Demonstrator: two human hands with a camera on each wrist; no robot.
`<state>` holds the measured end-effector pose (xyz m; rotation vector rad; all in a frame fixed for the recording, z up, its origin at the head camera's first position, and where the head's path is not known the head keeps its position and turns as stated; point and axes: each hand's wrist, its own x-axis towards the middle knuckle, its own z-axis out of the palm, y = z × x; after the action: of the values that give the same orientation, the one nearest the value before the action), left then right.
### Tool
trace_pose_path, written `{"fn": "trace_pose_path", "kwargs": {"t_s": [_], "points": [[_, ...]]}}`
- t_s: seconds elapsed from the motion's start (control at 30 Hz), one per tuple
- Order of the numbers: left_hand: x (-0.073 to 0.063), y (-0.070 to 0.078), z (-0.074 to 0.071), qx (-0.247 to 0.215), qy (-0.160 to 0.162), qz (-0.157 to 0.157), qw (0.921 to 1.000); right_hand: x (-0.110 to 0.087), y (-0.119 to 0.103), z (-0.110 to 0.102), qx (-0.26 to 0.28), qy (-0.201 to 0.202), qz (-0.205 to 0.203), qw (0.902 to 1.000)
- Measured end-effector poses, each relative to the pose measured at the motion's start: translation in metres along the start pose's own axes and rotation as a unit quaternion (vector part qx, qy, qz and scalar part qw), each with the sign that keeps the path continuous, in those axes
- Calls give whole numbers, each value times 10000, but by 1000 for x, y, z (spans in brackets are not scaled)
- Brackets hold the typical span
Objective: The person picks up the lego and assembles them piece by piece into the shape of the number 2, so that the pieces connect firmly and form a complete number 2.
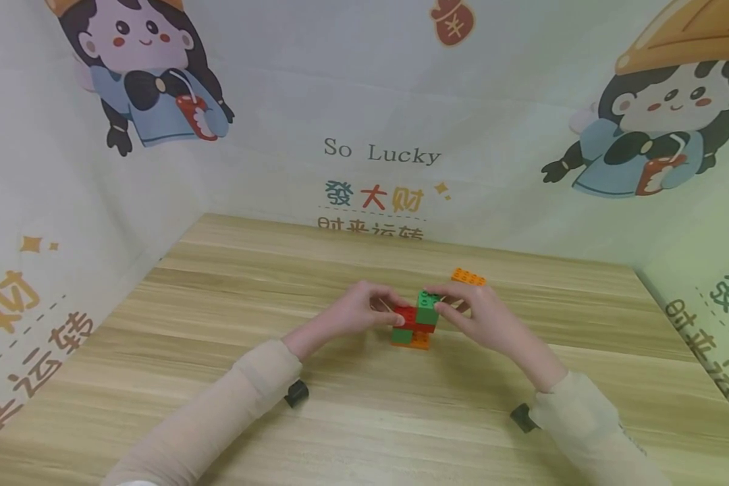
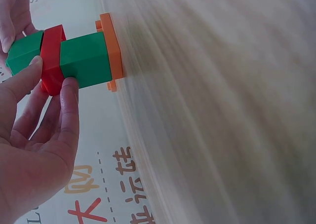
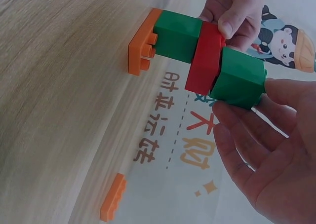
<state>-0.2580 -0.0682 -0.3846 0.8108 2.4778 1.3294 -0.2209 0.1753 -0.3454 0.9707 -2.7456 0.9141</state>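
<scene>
Printed cloth [image 1: 279,115] is spread behind a wood-grain counter [image 1: 249,283]. By the left hand [image 1: 360,313] a red brick [image 3: 203,61] is pinched, by the right hand [image 1: 480,316] an upper green brick [image 3: 240,78]. Beneath, midway between the counter's side edges, a lower green brick [image 3: 177,36] is carried by an orange base [image 3: 140,42]. Nearer the far edge, a loose orange brick [image 1: 469,277] is set.

The brick stack [image 1: 414,325] fills the gap between the left grip [image 1: 358,312] and the right grip [image 1: 480,317], barring a straight crossing. Just beyond the right grip, an orange brick [image 1: 468,276] obstructs; left of the left grip, the tabletop [image 1: 249,277] offers open passage.
</scene>
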Motion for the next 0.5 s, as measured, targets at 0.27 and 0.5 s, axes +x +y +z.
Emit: {"fn": "trace_pose_path", "kwargs": {"t_s": [0.27,0.5], "points": [[0,2,0,2,-7,-52,10000,1,0,-1,-1,-78,79,9999],[-2,4,-1,-1,-32,-84,10000,1,-2,-2,-55,-111,128,9998]]}}
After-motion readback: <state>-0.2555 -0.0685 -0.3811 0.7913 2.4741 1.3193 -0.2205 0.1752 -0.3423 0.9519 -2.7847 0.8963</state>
